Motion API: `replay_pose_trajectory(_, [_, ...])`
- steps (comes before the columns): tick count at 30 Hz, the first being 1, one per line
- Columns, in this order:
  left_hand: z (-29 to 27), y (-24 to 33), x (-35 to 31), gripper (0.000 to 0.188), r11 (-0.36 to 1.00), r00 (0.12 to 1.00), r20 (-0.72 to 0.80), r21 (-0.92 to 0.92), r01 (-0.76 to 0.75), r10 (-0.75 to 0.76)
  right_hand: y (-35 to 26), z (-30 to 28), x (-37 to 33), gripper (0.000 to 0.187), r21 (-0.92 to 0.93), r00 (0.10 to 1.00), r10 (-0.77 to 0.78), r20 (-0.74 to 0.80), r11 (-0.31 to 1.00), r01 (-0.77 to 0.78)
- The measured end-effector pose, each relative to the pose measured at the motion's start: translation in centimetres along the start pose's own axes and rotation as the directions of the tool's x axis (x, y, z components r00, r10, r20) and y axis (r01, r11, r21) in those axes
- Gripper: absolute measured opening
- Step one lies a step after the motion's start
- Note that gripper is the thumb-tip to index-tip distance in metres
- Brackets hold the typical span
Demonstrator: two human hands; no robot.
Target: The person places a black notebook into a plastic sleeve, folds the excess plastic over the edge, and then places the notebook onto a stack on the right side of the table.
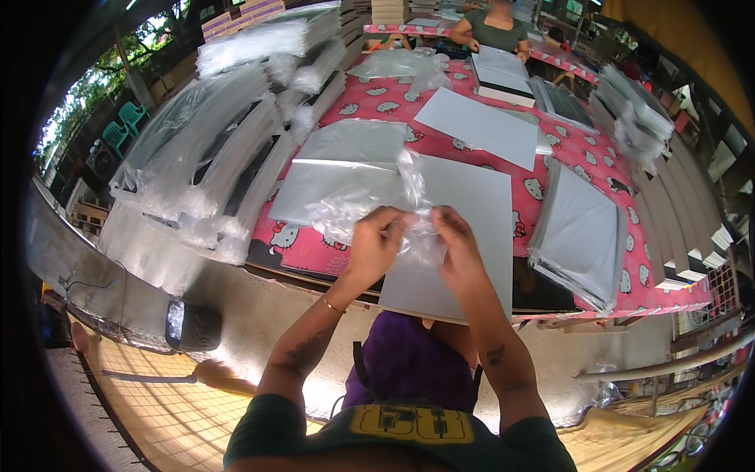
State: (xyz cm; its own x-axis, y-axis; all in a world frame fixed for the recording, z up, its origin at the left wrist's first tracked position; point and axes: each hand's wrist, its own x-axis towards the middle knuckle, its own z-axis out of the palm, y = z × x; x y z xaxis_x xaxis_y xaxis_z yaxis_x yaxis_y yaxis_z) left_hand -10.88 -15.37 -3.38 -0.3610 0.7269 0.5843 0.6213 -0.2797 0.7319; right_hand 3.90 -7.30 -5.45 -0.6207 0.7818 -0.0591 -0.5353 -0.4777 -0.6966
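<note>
Both my hands meet over the near middle of the table, fingers pinched on a crumpled clear plastic bag (410, 185). My left hand (377, 240) grips one part of its edge, and my right hand (454, 236) holds it a short way to the right. Beneath them lies a large light-grey board (472, 228), reaching past the table's near edge. Flat clear plastic sheets (346, 149) are spread to the left of the board. Another pale board (476, 126) lies farther back. At the right sits a stack of bagged sheets (582, 236).
A pink patterned cloth (377, 94) covers the table. Tall piles of plastic-wrapped packs (228, 149) line its left side. Stacked boards (684, 204) stand at the right. Across the table, a person (499, 35) handles sheets on a white stack (503, 75). A broom (224, 376) lies below left.
</note>
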Motion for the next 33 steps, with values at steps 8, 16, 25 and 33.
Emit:
replay_pose_trajectory(8, [-14.4,-8.0,7.4,0.025,0.892,0.745,-0.575,-0.449,0.059,-0.339,-9.4,-14.8,-1.7,0.035,-0.003,0.879,-0.306,-0.367,0.945,0.327])
replay_pose_trajectory(16, [-11.6,-8.4,2.2,0.019,0.592,0.815,0.39,0.803,-0.072,-0.43,-14.7,-7.8,-7.2,0.026,-0.556,0.674,-0.652,-0.346,0.721,0.412])
replay_pose_trajectory(25, [2.8,5.7,2.4,0.015,0.912,0.932,0.346,-0.339,0.231,-0.108,-3.5,2.1,-4.7,0.015,-0.278,0.908,-0.416,-0.053,0.879,0.386])
replay_pose_trajectory(33, [1.3,2.9,1.5,0.004,0.985,0.994,-0.083,-0.161,0.057,-0.071,-1.7,0.5,-6.5,0.031,0.194,0.862,-0.506,0.042,0.85,0.49])
